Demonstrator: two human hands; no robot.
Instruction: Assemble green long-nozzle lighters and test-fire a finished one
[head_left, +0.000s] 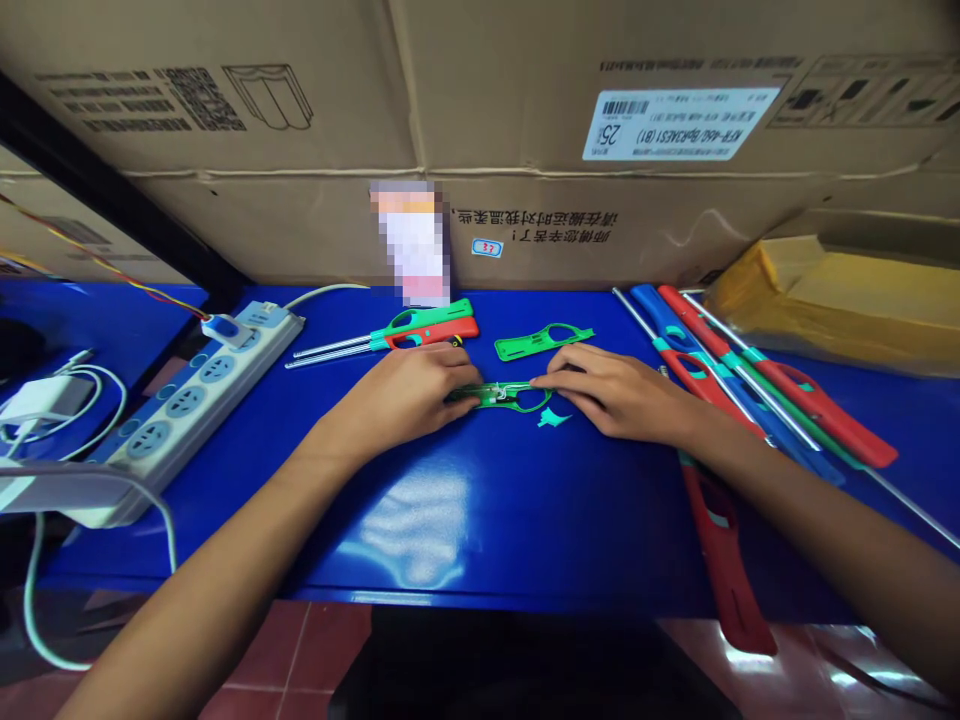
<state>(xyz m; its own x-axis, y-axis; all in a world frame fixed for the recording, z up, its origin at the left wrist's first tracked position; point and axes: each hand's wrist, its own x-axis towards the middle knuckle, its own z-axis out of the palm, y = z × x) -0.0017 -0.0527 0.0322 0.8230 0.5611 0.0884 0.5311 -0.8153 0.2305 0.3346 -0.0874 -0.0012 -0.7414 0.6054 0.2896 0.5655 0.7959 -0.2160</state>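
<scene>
Green plastic utility-lighter shell point(511, 402), lying flat, with small metal parts point(495, 396) seated mid-body and an oval opening point(533, 400) at right.

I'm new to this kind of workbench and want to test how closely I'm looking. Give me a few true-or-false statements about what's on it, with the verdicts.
1. The left hand and the right hand both touch the same green plastic lighter shell. True.
2. The power strip lies to the right of the hands. False: it lies to their left.
3. A small teal plastic scrap lies on the blue tabletop beside the shell. True.
4. The red-and-green utility lighter stands upright on its metal rods. False: it lies flat on the tabletop, beyond the hands.
</scene>
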